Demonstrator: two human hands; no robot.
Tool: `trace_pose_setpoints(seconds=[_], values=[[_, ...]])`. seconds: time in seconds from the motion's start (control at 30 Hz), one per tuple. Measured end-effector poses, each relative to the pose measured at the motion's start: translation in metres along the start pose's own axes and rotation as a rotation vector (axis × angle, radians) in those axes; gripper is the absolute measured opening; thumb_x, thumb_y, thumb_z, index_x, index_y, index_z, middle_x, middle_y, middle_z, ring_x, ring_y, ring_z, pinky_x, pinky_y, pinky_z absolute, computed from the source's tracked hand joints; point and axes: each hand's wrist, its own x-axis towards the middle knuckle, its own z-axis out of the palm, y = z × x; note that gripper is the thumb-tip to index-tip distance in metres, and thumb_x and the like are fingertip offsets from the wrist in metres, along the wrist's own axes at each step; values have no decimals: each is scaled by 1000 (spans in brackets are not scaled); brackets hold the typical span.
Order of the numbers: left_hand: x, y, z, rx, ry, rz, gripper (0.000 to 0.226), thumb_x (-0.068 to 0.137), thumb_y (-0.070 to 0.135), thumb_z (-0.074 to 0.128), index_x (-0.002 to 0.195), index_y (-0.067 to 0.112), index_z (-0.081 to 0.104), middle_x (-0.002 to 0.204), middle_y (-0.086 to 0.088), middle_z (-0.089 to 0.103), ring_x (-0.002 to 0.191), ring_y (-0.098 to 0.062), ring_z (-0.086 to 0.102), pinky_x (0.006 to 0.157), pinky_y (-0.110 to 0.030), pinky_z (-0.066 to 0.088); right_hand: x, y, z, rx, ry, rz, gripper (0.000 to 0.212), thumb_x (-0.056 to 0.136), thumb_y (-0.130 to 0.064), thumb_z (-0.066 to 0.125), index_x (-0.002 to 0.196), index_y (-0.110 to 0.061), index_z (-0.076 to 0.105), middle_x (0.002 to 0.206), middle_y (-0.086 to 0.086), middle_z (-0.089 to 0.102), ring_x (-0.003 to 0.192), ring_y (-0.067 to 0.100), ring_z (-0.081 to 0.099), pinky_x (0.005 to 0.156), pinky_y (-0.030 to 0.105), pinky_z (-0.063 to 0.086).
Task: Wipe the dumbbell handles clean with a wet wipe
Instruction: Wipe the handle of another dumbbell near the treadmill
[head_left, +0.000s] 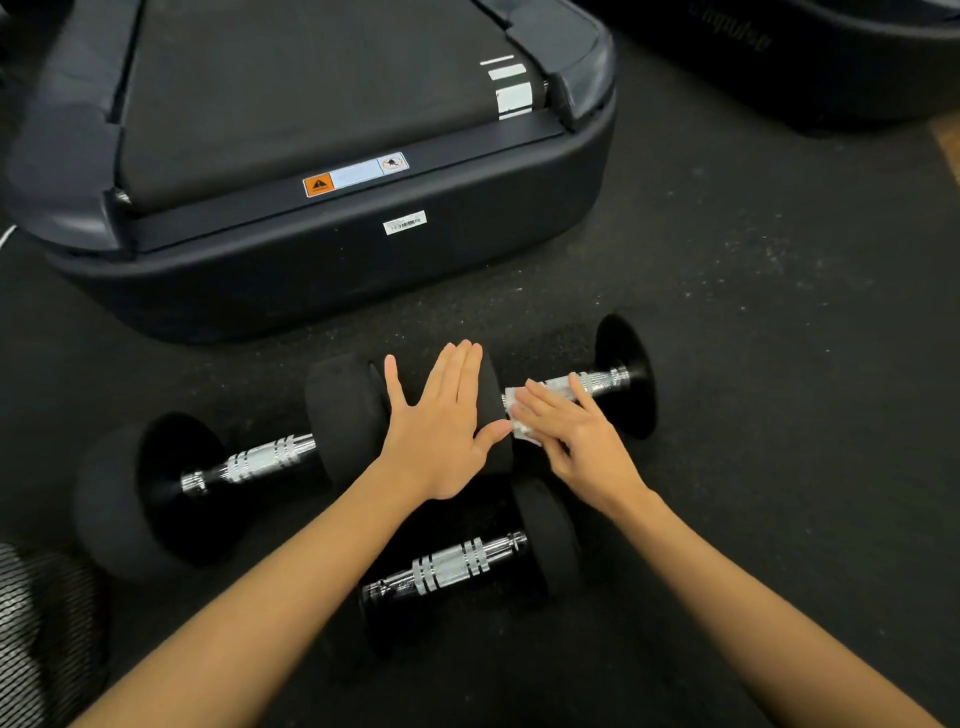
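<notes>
Three black dumbbells with chrome handles lie on the dark rubber floor. My left hand (441, 431) rests flat, fingers spread, on the near weight head of the right dumbbell (623, 374). My right hand (566, 431) presses a white wet wipe (522, 415) onto that dumbbell's chrome handle (597, 383), close to the head under my left hand. The left dumbbell (249, 462) lies beside it, its handle bare. A third dumbbell (457, 566) lies nearer to me, between my forearms, partly hidden by my left arm.
The rear end of a black treadmill (332, 244) stands just beyond the dumbbells. Another dark machine base (831, 62) sits at the top right. A grey mesh object (31, 623) shows at the bottom left corner.
</notes>
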Motion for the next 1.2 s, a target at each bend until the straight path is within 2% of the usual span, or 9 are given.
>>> trace_pose_setpoints(seconds=[0.13, 0.2, 0.37, 0.47, 0.6, 0.8, 0.93, 1.07, 1.2], values=[[4, -1, -18, 153, -46, 51, 85, 93, 65, 10, 154, 8, -7, 164, -5, -1, 151, -18, -1, 114, -66, -8, -7, -12, -16, 123, 117, 124, 29, 92, -5, 63, 120, -12, 69, 124, -5, 67, 124, 9, 58, 118, 30, 28], [8, 2, -31, 155, -98, 61, 86, 96, 64, 22, 155, 7, -3, 163, -9, 3, 151, -21, 3, 115, -64, -7, -9, -24, -26, 234, 191, 247, 23, 92, -8, 65, 111, -18, 73, 109, -13, 71, 108, 6, 65, 102, 21, 44], [21, 25, -53, 25, -153, 213, 89, 95, 38, 55, 155, 8, -4, 159, -14, 20, 147, -28, 19, 121, -47, 12, -12, -36, -45, 622, 267, 542, 12, 95, -20, 63, 96, -26, 74, 96, -12, 71, 93, 8, 65, 80, 25, 49], [31, 45, -54, -296, -160, 329, 79, 92, 32, 64, 155, 16, 19, 139, -2, 52, 127, -16, 46, 113, -36, 31, -14, -36, -54, 855, 227, 647, 18, 97, -23, 59, 102, -18, 75, 98, 1, 75, 93, 16, 67, 76, 31, 49], [35, 70, -40, -802, -68, 276, 47, 85, 20, 75, 129, 21, 62, 119, 3, 68, 109, -9, 61, 94, -30, 49, -17, -41, -67, 864, 335, 668, 16, 94, -22, 64, 105, -15, 74, 95, 2, 75, 88, 19, 70, 67, 27, 54], [33, 90, -17, -1189, 173, 61, 29, 81, 7, 77, 109, 14, 74, 99, 1, 76, 94, -3, 70, 85, -28, 57, -26, -30, -94, 528, 486, 564, 10, 92, -18, 68, 99, -20, 74, 89, -6, 73, 82, 14, 71, 59, 36, 60], [43, 88, -10, -1058, 362, -126, 10, 83, 8, 72, 88, 16, 72, 81, 4, 73, 76, -5, 69, 69, -33, 58, -25, -5, -109, 189, 634, 415, 10, 88, -16, 73, 98, -18, 74, 93, -3, 68, 84, 17, 63, 73, 34, 53], [58, 91, -18, -790, 396, -151, 8, 82, 7, 62, 84, 15, 61, 71, 0, 66, 63, -17, 60, 57, -41, 50, -15, 12, -109, 16, 524, 457, 48, 80, -32, 79, 124, -21, 64, 125, -1, 57, 117, 12, 46, 98, 11, 31], [76, 104, -20, -296, 372, -44, 21, 92, 10, 52, 112, 14, 57, 90, -5, 66, 79, -24, 62, 59, -32, 38, -7, 26, -96, 68, 409, 528, 71, 79, -39, 80, 141, -21, 50, 148, -4, 46, 139, 9, 38, 116, 27, 29]])
